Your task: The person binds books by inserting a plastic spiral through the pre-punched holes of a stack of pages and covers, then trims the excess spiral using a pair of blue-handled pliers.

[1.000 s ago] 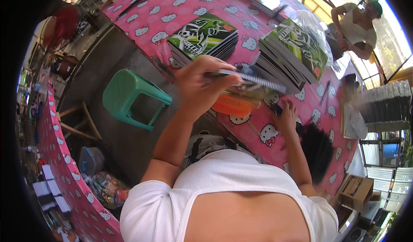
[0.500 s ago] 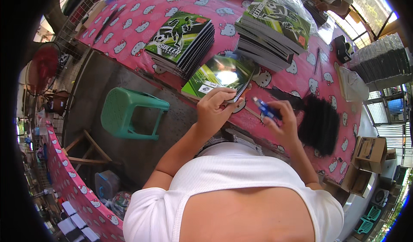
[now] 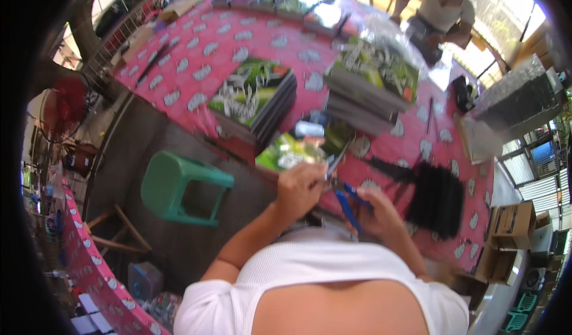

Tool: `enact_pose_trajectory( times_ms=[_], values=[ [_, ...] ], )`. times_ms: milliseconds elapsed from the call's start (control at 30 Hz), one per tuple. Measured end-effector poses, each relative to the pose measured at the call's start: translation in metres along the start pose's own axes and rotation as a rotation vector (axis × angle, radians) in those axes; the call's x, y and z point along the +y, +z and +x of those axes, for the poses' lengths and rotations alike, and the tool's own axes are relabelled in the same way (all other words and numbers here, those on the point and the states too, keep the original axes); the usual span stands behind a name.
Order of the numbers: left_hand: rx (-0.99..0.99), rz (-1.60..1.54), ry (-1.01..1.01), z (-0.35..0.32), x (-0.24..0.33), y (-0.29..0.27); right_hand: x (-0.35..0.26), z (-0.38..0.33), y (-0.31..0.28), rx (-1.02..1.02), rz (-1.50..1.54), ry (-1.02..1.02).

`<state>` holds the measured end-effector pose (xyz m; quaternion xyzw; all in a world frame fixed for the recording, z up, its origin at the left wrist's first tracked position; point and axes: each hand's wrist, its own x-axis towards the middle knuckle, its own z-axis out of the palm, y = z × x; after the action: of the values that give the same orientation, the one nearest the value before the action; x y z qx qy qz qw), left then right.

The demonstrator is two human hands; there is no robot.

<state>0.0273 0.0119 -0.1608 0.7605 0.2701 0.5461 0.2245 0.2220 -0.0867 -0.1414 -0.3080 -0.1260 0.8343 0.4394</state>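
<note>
My left hand (image 3: 300, 187) is closed on the near corner of a green spiral notebook (image 3: 280, 156) lying at the table's edge. Its coil binding runs up the right side. In my right hand (image 3: 382, 213) are small pliers with blue handles (image 3: 345, 210), the handles spread apart. Their jaws point at the end of the coil beside my left fingers; blur hides whether they touch it. Just beyond the notebook stands a stack of green notebooks (image 3: 250, 92), with a taller stack (image 3: 375, 73) to its right. A bundle of black plastic coils (image 3: 437, 201) lies right of my right hand.
The table wears a pink patterned cover (image 3: 196, 67). A green plastic stool (image 3: 173, 183) stands on the floor to the left. Cardboard boxes (image 3: 513, 223) are at the right. Across the table is another person (image 3: 444, 13), near clear plastic wrapping.
The pliers have come toward the coil's end, and their handles now show spread. My left hand still grips the notebook's corner. The view has tilted up, showing more of the far table.
</note>
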Motion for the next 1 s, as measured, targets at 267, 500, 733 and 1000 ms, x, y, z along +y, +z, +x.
enact_pose_trajectory(
  times_ms=[267,500,733,1000],
  values=[
    [0.087,-0.147,-0.124,0.036,0.002,-0.011,0.022,0.011,-0.078,0.504,-1.789,-0.646],
    [-0.103,-0.025,0.027,0.043,0.005,-0.026,-0.019,0.039,0.026,0.43,-1.677,-1.197],
    [0.49,-0.187,-0.373,0.074,-0.06,-0.089,-0.112,0.135,0.06,0.233,-1.144,-1.14],
    [0.762,-0.534,-0.672,0.054,-0.244,-0.125,-0.132,0.31,0.029,0.435,-1.523,-1.12]
  ],
)
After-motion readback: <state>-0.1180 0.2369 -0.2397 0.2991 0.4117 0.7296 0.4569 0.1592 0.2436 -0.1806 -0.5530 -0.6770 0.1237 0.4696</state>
